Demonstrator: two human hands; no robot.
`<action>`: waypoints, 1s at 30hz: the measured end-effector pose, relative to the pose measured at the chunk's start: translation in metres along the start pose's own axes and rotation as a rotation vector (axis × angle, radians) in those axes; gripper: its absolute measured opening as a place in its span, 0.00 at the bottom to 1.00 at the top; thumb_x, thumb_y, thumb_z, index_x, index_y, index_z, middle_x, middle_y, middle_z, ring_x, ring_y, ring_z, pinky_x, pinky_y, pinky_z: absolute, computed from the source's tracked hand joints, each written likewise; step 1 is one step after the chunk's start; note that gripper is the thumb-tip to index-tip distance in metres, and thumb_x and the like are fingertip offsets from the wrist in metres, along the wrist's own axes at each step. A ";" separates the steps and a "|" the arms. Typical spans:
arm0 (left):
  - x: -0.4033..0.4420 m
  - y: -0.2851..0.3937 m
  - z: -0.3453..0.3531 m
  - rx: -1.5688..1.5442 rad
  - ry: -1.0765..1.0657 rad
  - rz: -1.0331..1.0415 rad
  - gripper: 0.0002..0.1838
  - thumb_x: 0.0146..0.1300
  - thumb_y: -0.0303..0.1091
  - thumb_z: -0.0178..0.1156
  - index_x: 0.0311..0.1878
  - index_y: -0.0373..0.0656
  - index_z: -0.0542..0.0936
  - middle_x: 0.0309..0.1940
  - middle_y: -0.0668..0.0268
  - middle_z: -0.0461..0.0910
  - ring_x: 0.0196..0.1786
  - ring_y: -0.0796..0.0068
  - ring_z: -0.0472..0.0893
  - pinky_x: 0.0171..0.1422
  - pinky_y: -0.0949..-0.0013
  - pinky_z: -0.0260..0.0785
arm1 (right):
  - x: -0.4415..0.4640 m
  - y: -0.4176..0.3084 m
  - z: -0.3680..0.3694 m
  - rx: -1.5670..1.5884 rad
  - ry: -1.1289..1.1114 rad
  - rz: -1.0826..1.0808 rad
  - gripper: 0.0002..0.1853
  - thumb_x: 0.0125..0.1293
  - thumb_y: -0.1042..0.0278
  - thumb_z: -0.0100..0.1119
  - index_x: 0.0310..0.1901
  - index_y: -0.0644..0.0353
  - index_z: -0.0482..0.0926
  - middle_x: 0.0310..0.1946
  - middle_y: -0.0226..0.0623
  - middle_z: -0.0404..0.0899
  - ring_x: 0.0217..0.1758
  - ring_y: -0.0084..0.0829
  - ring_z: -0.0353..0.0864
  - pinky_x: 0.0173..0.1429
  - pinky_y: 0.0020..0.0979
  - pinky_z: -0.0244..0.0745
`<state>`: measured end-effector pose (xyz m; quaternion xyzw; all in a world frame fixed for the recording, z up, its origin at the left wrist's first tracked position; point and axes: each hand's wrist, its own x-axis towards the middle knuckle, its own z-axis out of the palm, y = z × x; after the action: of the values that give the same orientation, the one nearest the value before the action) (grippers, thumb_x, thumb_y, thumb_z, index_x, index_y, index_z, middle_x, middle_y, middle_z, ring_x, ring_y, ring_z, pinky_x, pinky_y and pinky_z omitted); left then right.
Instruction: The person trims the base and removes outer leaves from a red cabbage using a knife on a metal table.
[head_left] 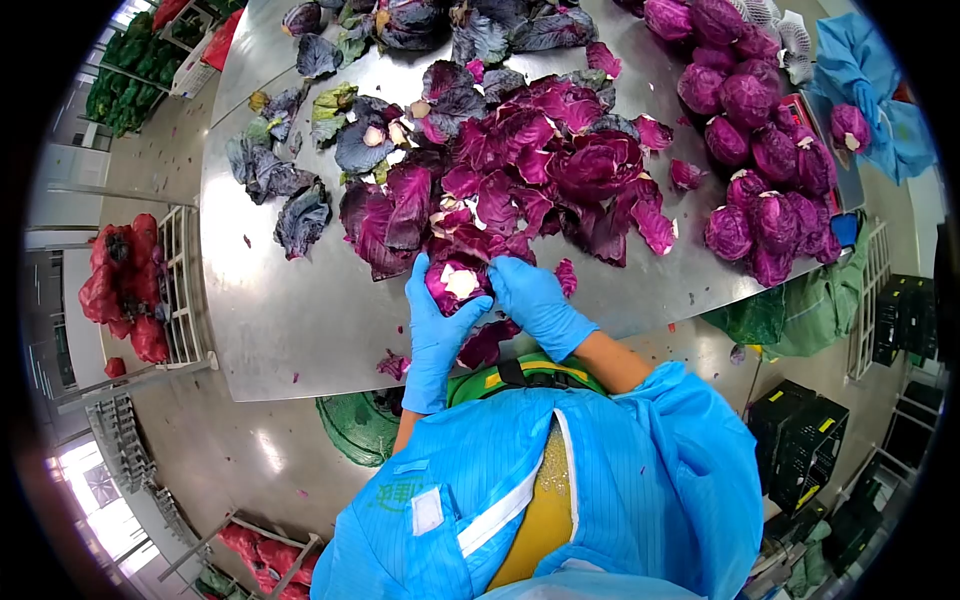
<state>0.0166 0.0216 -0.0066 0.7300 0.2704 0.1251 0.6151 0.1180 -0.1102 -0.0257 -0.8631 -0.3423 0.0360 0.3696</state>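
A red cabbage head (447, 290) with its pale cut stem facing up is held near the table's front edge. My left hand (434, 325), in a blue glove, wraps round its left and lower side. At its upper right my right hand (530, 300), also gloved in blue, has its fingers curled against the leaves; whether it also grips a tool is hidden. Just beyond the hands lies a heap of loose purple leaves (520, 140) with pale stem bits. A loose leaf (486, 343) lies below the cabbage, beside my hands.
Trimmed cabbages (750, 100) are piled at the right of the metal table (330, 330). Dark outer leaves (265, 170) lie at the left. A person in a blue gown (860, 70) stands at the far right. Black crates (795, 440) stand on the floor at right.
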 end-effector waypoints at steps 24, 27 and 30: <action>-0.037 -0.001 -0.044 -0.692 0.009 -0.245 0.48 0.43 0.34 0.73 0.71 0.40 0.63 0.62 0.55 0.72 0.63 0.60 0.75 0.69 0.60 0.68 | 0.039 0.040 -0.065 0.632 0.324 0.494 0.19 0.65 0.63 0.64 0.53 0.64 0.76 0.31 0.37 0.79 0.31 0.27 0.78 0.36 0.28 0.74; -0.025 0.018 -0.049 0.057 -0.054 0.015 0.58 0.38 0.38 0.79 0.73 0.39 0.58 0.68 0.55 0.63 0.68 0.59 0.67 0.73 0.58 0.62 | 0.031 0.034 -0.065 -0.010 0.538 0.127 0.19 0.66 0.65 0.62 0.55 0.65 0.75 0.32 0.38 0.76 0.32 0.29 0.77 0.37 0.29 0.73; -0.018 -0.008 -0.034 0.129 0.009 0.200 0.60 0.39 0.32 0.79 0.76 0.43 0.53 0.71 0.56 0.59 0.72 0.60 0.62 0.75 0.58 0.56 | -0.004 0.000 -0.074 0.539 0.062 0.399 0.16 0.72 0.61 0.54 0.54 0.63 0.77 0.29 0.35 0.76 0.30 0.25 0.74 0.35 0.29 0.72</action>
<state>-0.0181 0.0406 -0.0044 0.7907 0.2063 0.1716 0.5503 0.1383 -0.1575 0.0271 -0.7849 -0.1335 0.1708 0.5805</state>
